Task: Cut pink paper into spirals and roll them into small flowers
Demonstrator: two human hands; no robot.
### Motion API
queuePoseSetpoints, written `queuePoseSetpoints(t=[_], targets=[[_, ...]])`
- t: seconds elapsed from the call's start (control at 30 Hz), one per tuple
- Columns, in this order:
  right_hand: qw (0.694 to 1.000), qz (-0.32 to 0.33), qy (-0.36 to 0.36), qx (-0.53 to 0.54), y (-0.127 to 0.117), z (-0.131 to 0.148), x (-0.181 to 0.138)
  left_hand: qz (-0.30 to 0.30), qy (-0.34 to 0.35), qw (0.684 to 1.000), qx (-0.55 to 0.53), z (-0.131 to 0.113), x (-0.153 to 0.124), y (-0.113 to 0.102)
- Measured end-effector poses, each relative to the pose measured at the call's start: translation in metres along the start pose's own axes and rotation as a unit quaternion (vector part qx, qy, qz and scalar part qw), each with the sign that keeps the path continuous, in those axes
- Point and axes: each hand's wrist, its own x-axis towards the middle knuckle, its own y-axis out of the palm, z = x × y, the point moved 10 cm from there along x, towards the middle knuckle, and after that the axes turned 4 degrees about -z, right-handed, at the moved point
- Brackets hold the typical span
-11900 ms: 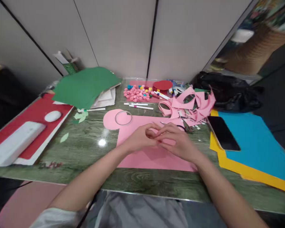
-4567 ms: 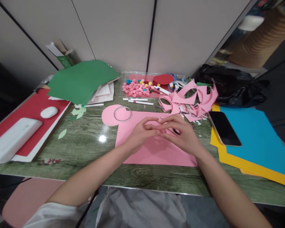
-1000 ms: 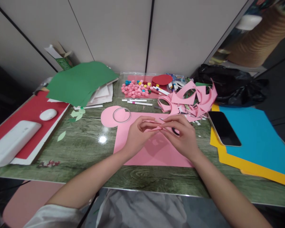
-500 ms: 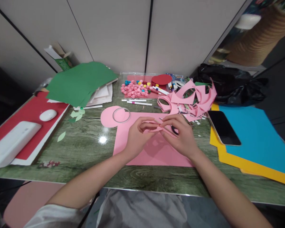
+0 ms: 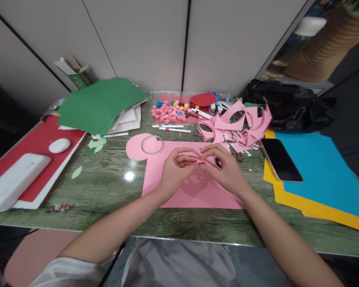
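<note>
My left hand (image 5: 175,169) and my right hand (image 5: 225,169) meet over a large pink paper sheet (image 5: 194,191) on the green table. Between their pinched fingertips they hold a small pink paper piece (image 5: 197,162). Both hands have their fingers curled inward around it. A clear tape ring (image 5: 152,144) lies on a pink paper circle (image 5: 134,147) just left of my left hand. Black scissors (image 5: 217,161) show partly behind my right hand's fingers.
Pink paper offcuts (image 5: 239,125), small pink paper balls (image 5: 169,113), markers (image 5: 173,129) and a red disc (image 5: 204,99) lie behind. A phone (image 5: 279,159) rests on blue and yellow sheets (image 5: 320,179) at right. Green paper (image 5: 98,103), a mouse (image 5: 60,145) and a white device (image 5: 16,181) sit left.
The hands have stayed together over the pink sheet, turning the small pink piece between the fingertips. The view shifted slightly. Nothing else on the table moved.
</note>
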Motion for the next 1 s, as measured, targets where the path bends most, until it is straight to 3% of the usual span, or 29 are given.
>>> queuePoseSetpoints(t=[0.37, 1.0], targets=[[1.0, -0.006, 0.001, -0.015, 0.0002, -0.0017, 0.0009, -0.007, -0.033, 0.998, -0.045, 0.0107, 0.0021, -0.0004], [0.999, -0.024, 0.034, 0.003, -0.0015, -0.0071, 0.0004, -0.017, -0.018, 0.996, -0.086, 0.011, 0.0016, -0.0029]])
